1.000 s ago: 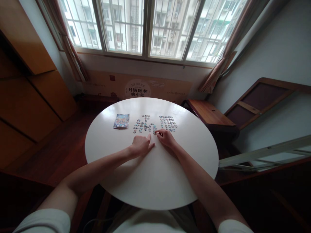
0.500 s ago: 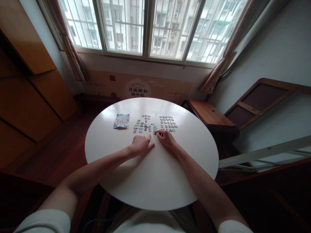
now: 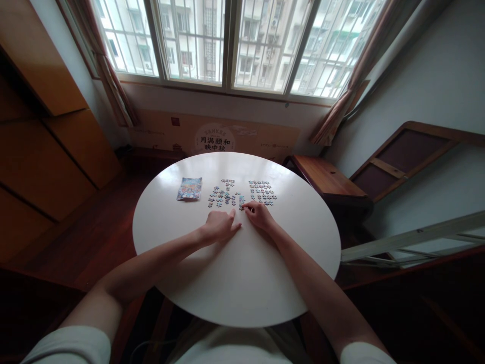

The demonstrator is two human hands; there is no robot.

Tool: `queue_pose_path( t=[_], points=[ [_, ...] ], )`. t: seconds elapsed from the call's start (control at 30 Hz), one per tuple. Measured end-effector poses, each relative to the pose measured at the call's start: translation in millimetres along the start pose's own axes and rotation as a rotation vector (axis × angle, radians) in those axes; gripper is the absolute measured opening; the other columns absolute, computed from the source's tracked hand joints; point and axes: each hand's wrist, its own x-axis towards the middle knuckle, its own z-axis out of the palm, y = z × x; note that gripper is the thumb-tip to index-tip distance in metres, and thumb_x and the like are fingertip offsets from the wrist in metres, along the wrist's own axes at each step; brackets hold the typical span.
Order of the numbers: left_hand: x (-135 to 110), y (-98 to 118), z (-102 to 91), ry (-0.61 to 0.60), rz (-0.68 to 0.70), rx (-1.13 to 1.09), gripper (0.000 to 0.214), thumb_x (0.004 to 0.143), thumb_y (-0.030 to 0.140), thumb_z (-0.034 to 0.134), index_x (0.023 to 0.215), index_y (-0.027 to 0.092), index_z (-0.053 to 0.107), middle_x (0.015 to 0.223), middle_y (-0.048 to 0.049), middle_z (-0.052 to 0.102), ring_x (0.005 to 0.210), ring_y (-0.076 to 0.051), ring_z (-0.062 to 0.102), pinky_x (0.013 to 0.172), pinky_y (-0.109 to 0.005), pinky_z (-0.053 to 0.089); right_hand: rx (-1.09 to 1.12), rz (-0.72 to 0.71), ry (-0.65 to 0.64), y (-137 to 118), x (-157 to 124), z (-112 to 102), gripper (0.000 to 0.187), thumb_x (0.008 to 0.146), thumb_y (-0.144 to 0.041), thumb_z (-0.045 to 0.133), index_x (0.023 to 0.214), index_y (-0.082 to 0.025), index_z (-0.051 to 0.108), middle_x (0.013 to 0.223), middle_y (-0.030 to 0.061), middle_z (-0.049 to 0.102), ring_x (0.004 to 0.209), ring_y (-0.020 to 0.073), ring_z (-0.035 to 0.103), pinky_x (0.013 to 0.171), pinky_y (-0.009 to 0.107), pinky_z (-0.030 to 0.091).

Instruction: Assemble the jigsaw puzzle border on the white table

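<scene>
The right fingers (image 3: 246,205) touch a puzzle piece (image 3: 241,207) (partly hidden).

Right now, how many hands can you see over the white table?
2. The left hand points toward the puzzle pieces; the right hand is beside it, its fingers at some of them. I see no others.
</scene>
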Motion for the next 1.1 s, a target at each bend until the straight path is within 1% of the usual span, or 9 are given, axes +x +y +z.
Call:
queue_pose_path(
  t=[0.1,0.27,0.4,0.47,0.6,0.67,0.87,1.1],
  points=[
    [0.7,-0.8,0.6,0.010,0.002,0.005,0.063,0.092,0.057,0.033,0.136,0.014,0.043,0.092,-0.0155,0.071,0.086,-0.031,0.067,0.070,-0.034,0.045,0.003,-0.006,0.003,1.4,0.2,0.5,0.022,0.083,-0.017,0.054,0.093,-0.018,0.075,0.091,0.0069,0.072,0.080,0.0168,0.065,0.081,0.028,0.049],
    [2.9,-4.3,-0.6,0.002,-0.001,-0.006,0.079,0.090,0.062,0.034,0.148,0.009,0.026,0.093,-0.0172,0.071,0.090,-0.033,0.066,0.071,-0.034,0.044,0.001,-0.009,0.007,2.5,0.6,0.5,0.024,0.083,-0.017,0.053,0.094,-0.018,0.075,0.090,0.0063,0.072,0.077,0.0159,0.065,0.079,0.027,0.049],
    [4.3,-7.1,-2.6,0.004,-0.014,-0.010,0.083,0.089,0.066,0.034,0.148,0.009,0.024,0.096,-0.0186,0.070,0.093,-0.032,0.065,0.072,-0.033,0.043,-0.001,-0.007,0.013,0.5,0.8,-0.5,0.024,0.083,-0.017,0.054,0.095,-0.019,0.075,0.090,0.0062,0.072,0.077,0.0160,0.065,0.080,0.028,0.049],
    [4.9,-7.8,-2.9,0.009,-0.018,-0.008,0.082,0.089,0.067,0.034,0.147,0.010,0.026,0.099,-0.0190,0.069,0.094,-0.032,0.065,0.073,-0.032,0.042,0.001,-0.008,0.011,-0.6,0.8,-0.9,0.024,0.083,-0.017,0.054,0.094,-0.019,0.075,0.091,0.0063,0.073,0.077,0.0161,0.065,0.081,0.028,0.049],
    [5.7,-8.0,-2.8,0.006,-0.034,-0.013,0.077,0.087,0.069,0.035,0.137,0.010,0.041,0.099,-0.0189,0.069,0.095,-0.033,0.065,0.075,-0.034,0.043,0.006,-0.009,0.014,-1.7,0.4,-1.3,0.023,0.083,-0.016,0.054,0.093,-0.019,0.075,0.091,0.0060,0.073,0.078,0.0162,0.065,0.081,0.028,0.050],
    [5.7,-7.8,-3.1,0.004,-0.041,-0.017,0.074,0.087,0.068,0.036,0.133,0.011,0.045,0.098,-0.0189,0.069,0.094,-0.033,0.065,0.075,-0.035,0.044,0.003,-0.010,0.014,-1.8,0.3,-1.3,0.023,0.083,-0.016,0.054,0.093,-0.019,0.075,0.091,0.0059,0.073,0.078,0.0162,0.065,0.081,0.028,0.050],
    [5.2,-7.6,-4.6,0.022,-0.027,-0.024,0.071,0.088,0.067,0.037,0.130,0.011,0.047,0.096,-0.0188,0.069,0.094,-0.033,0.065,0.074,-0.035,0.044,0.006,-0.007,0.011,-0.8,0.5,-0.8,0.023,0.083,-0.016,0.054,0.094,-0.019,0.075,0.091,0.0060,0.073,0.077,0.0162,0.065,0.080,0.028,0.050],
    [5.1,-6.5,-5.9,-0.011,-0.051,-0.028,0.072,0.087,0.067,0.037,0.133,0.012,0.045,0.099,-0.0186,0.069,0.096,-0.033,0.064,0.076,-0.036,0.044,0.001,-0.002,0.009,-1.4,-0.3,-1.0,0.024,0.083,-0.016,0.054,0.094,-0.019,0.075,0.090,0.0057,0.073,0.077,0.0159,0.065,0.080,0.028,0.050]
  ],
)
